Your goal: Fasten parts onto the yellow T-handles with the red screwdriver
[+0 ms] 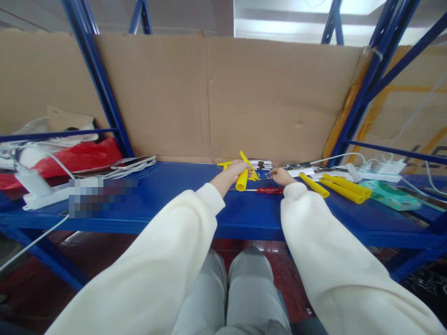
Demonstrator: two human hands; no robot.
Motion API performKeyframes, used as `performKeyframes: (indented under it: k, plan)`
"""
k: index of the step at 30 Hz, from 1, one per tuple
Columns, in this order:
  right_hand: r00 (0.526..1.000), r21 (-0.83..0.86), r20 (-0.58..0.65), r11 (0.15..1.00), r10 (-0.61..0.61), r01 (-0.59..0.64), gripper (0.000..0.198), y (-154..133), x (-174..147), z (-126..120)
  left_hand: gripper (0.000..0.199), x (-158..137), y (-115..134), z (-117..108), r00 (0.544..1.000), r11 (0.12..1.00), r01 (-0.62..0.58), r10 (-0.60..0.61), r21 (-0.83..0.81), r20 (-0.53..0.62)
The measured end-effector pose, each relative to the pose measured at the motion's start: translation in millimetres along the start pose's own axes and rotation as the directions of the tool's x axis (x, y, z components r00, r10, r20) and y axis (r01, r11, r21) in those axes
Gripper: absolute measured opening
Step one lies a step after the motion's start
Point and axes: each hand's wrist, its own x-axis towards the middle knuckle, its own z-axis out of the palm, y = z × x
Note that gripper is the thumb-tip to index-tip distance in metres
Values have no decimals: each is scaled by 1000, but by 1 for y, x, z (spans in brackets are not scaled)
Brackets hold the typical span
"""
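My left hand point(238, 170) is closed round a yellow plastic tube point(241, 182), its open end tilted toward me. Other yellow pieces point(247, 159) stick out beyond the fingers; whether they belong to the same tube I cannot tell. My right hand point(281, 176) is low over the blue shelf top point(181, 186), fingertips pinched together beside some tiny parts point(267, 176). Anything between those fingertips is too small to make out. Between and just below my hands lies a screwdriver point(269, 190) with a red handle, its shaft pointing left.
Several yellow tubes point(344, 188) lie right of my right hand, beside a green plastic packet point(393, 196) and a white power strip point(380, 176). Cables, a red bag point(82, 156) and a phone-like device point(131, 162) are at left. A cardboard sheet point(244, 102) closes the back between blue posts.
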Motion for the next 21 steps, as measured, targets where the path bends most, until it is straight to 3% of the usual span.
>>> performKeyframes:
  k: [5,11,16,21]
  plan:
    - [991,-105,70,987,-111,118,43,-12,-7,-3,19,-9,17,-53,975,989,-140,145,37,-167]
    - [984,-265,127,951,-126,156,55,-29,-17,-5,25,-25,0,-104,890,969,-244,204,-48,-407]
    - [979,-303,148,936,-141,180,56,-27,-15,0,29,-30,-17,-116,856,966,-240,163,-97,-491]
    - [976,-353,202,923,-87,155,58,-22,-11,2,35,-25,-22,-112,881,977,-196,137,-85,-453]
